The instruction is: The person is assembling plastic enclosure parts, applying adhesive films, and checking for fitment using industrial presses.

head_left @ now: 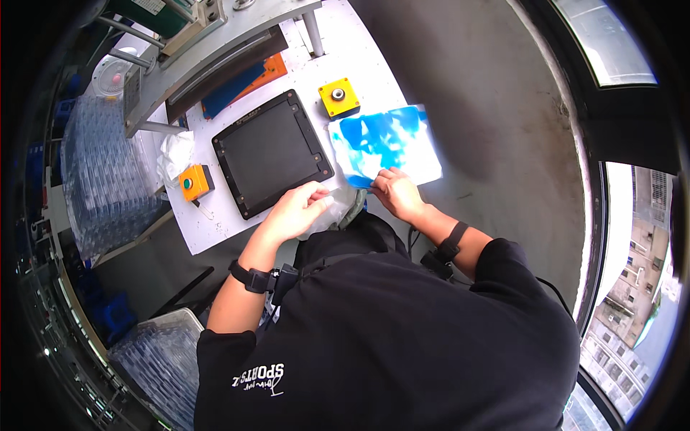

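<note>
My right hand [397,194] pinches the near edge of a shiny blue-and-white film sheet [388,140], which overhangs the right side of the table. Glare washes out part of its surface. My left hand [296,210] is at the table's front edge, thumb and fingers closed at a crumpled piece of clear plastic film [332,213] that hangs over my lap. Just beyond my left hand lies a flat black rectangular tray-like fixture [269,154] with a raised frame and screws in its corners.
A yellow button box [338,98] stands behind the film, another with a green button [195,183] at the left. A metal press frame [223,57] covers the back left, near crumpled white tissue [176,154]. Stacked clear plastic trays [108,172] stand further left; a wall runs along the right.
</note>
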`<state>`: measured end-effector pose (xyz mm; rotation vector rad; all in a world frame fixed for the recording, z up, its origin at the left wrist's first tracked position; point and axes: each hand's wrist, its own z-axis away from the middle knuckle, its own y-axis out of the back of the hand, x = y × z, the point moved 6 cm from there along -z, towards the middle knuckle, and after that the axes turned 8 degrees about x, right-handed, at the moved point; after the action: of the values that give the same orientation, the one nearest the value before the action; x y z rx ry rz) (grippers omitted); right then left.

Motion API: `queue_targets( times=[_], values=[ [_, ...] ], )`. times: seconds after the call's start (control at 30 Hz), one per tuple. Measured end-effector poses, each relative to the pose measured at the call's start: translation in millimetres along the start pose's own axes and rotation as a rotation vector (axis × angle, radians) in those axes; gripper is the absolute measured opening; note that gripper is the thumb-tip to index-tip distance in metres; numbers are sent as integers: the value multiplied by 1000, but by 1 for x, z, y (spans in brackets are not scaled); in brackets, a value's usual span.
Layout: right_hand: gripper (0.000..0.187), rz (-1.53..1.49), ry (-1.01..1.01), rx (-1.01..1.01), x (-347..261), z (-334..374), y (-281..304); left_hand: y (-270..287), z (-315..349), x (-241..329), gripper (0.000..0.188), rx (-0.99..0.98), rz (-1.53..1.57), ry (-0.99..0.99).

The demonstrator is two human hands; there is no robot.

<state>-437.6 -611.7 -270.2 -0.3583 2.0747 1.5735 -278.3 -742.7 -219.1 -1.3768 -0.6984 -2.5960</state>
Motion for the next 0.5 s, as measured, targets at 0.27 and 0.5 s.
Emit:
queue_targets(
  times=[0.27,0.5],
  values=[
    [14,-213,-142,-8,15,-20,25,-16,-13,12,38,-140,-149,-125],
    [21,-162,-290,58,20,-39,22,-70,-30,34,42,-238,-488,-530]
  ],
)
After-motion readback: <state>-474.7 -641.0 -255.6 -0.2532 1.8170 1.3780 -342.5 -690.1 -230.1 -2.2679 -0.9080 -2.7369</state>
